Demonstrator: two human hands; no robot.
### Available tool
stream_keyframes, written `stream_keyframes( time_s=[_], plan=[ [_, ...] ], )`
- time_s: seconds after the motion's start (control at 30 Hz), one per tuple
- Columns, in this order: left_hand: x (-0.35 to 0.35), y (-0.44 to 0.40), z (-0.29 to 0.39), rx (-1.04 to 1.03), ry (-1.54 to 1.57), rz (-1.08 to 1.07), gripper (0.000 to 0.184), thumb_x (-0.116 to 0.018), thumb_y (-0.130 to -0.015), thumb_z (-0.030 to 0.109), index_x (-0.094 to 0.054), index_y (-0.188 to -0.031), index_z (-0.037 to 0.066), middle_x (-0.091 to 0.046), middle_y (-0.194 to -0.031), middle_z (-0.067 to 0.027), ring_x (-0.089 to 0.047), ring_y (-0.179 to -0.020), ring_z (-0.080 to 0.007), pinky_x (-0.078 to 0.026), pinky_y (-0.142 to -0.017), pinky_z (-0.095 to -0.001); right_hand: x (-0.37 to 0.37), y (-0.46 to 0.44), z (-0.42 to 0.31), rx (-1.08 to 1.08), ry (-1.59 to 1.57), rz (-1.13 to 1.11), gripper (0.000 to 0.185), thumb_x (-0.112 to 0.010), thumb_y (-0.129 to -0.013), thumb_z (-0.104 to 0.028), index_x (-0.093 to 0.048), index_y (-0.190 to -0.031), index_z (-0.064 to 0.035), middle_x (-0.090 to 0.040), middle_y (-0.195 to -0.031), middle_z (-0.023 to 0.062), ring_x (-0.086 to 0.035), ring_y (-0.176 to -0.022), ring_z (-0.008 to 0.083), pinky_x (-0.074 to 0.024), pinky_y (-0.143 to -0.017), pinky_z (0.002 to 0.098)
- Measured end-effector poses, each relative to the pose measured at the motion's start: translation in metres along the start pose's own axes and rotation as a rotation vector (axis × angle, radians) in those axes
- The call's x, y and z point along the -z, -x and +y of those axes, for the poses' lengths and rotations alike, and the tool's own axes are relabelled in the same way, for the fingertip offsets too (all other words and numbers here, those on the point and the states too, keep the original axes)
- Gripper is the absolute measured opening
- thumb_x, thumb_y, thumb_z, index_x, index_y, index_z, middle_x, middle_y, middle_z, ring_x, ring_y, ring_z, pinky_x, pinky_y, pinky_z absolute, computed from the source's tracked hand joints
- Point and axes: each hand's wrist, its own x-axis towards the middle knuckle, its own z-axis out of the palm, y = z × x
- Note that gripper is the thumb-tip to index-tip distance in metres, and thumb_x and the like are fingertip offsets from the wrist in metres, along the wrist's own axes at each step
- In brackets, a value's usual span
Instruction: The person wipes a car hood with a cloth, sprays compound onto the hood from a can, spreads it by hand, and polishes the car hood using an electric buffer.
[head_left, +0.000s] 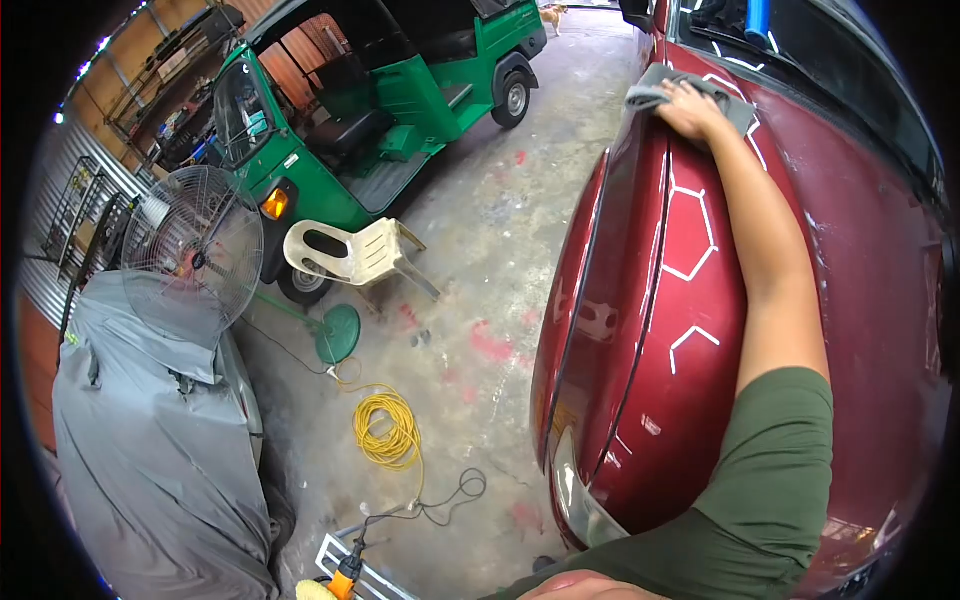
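My right hand presses a grey cloth onto the dark red car, near the base of the windshield. The fingers rest over the bunched part of the cloth, and my arm in a green sleeve stretches along the hood. Reflections of hexagonal lights show on the glossy red panel beside my forearm. My left hand is out of view.
A green three-wheeler stands across the floor. Near it are a beige plastic chair, a large fan, a coiled yellow cord and a grey-covered vehicle. An orange and black power tool lies low down.
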Motion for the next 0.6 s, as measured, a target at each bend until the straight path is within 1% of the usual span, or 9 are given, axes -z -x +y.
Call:
stream_keyframes(
  time_s=[0.13,0.23,0.27,0.3,0.33,0.4,0.43,0.5,0.6],
  plan=[
    [-0.022,0.009,-0.072,-0.019,-0.013,-0.046,0.062,-0.065,-0.101,0.051,-0.065,-0.138,0.001,-0.076,-0.112,-0.0176,-0.073,-0.1,-0.0279,-0.057,-0.092,-0.0454,-0.019,0.107,-0.04,0.116,-0.134,0.048,0.065,-0.046,-0.103,-0.045,-0.04,-0.164,-0.0215,-0.027,-0.174,0.01,-0.019,-0.162,0.0368,-0.0204,-0.127,0.0639],
    [-0.057,-0.011,-0.141,-0.147,0.04,-0.123,0.063,-0.065,-0.101,0.052,-0.065,-0.137,0.0,-0.076,-0.112,-0.0176,-0.073,-0.101,-0.0278,-0.057,-0.092,-0.0458,-0.031,0.223,-0.083,0.368,-0.281,-0.027,0.067,-0.056,-0.099,-0.036,-0.042,-0.163,-0.0192,-0.028,-0.174,0.0106,-0.017,-0.162,0.0372,-0.0192,-0.128,0.062],
    [-0.041,0.031,-0.082,-0.201,0.145,-0.091,0.06,-0.069,-0.101,0.05,-0.068,-0.132,-0.001,-0.076,-0.116,-0.0168,-0.071,-0.109,-0.0269,-0.055,-0.098,-0.0439,-0.03,0.267,-0.104,0.486,-0.366,-0.096,0.069,-0.058,-0.097,-0.033,-0.043,-0.162,-0.0182,-0.029,-0.174,0.0109,-0.016,-0.162,0.0373,-0.0189,-0.128,0.0611],
    [-0.035,0.035,-0.056,-0.239,0.412,-0.244,0.064,-0.073,-0.099,0.048,-0.064,-0.136,-0.003,-0.074,-0.123,-0.0181,-0.069,-0.114,-0.0277,-0.054,-0.102,-0.0441,-0.018,0.312,-0.129,0.569,-0.537,-0.232,0.071,-0.061,-0.093,-0.028,-0.044,-0.161,-0.012,-0.036,-0.17,0.0153,-0.025,-0.16,0.0371,-0.0245,-0.128,0.0546],
    [-0.047,0.011,-0.059,-0.322,0.477,-0.296,0.07,-0.077,-0.097,0.043,-0.056,-0.145,-0.004,-0.068,-0.135,-0.0215,-0.065,-0.124,-0.0303,-0.049,-0.11,-0.0452,-0.018,0.352,-0.16,0.536,-0.845,-0.436,0.075,-0.063,-0.092,-0.03,-0.044,-0.159,-0.0043,-0.046,-0.164,0.0179,-0.041,-0.152,0.0333,-0.0327,-0.124,0.0473],
    [-0.024,0.039,-0.006,-0.721,0.519,-0.348,0.088,-0.08,-0.096,0.036,-0.033,-0.162,-0.001,-0.043,-0.163,-0.0225,-0.041,-0.151,-0.0338,-0.037,-0.123,-0.0476,-0.043,0.427,-0.224,0.329,-1.292,-0.754,0.075,-0.07,-0.089,-0.034,-0.051,-0.153,-0.0015,-0.057,-0.149,0.0147,-0.05,-0.141,0.0283,-0.0357,-0.12,0.0433],
    [0.013,0.083,0.027,-0.743,0.569,-0.446,0.094,-0.081,-0.095,0.032,-0.026,-0.164,0.001,-0.035,-0.168,-0.0206,-0.038,-0.153,-0.0346,-0.037,-0.123,-0.047,-0.055,0.464,-0.254,0.18,-1.49,-0.888,0.075,-0.074,-0.087,-0.035,-0.054,-0.15,-0.0001,-0.063,-0.141,0.0131,-0.054,-0.135,0.0257,-0.0372,-0.119,0.0413],
    [0.045,0.095,0.027,-0.747,0.86,-0.592,0.093,-0.084,-0.093,0.026,-0.029,-0.164,0.004,-0.04,-0.164,-0.0171,-0.041,-0.15,-0.0303,-0.039,-0.121,-0.0462,-0.097,0.513,-0.329,0.168,-1.363,-0.989,0.072,-0.075,-0.088,-0.03,-0.054,-0.149,0.0024,-0.06,-0.146,0.0116,-0.053,-0.136,0.0265,-0.0365,-0.118,0.0403],
    [0.054,0.12,-0.03,-0.709,1.226,-0.482,0.075,-0.08,-0.095,0.021,-0.042,-0.158,0.004,-0.051,-0.157,-0.013,-0.046,-0.146,-0.0253,-0.046,-0.114,-0.0445,-0.145,0.585,-0.439,0.065,-1.489,-1.158,0.062,-0.072,-0.096,-0.022,-0.054,-0.148,0.0054,-0.057,-0.149,0.0119,-0.051,-0.138,0.0262,-0.0348,-0.119,0.0386]
  ],
)
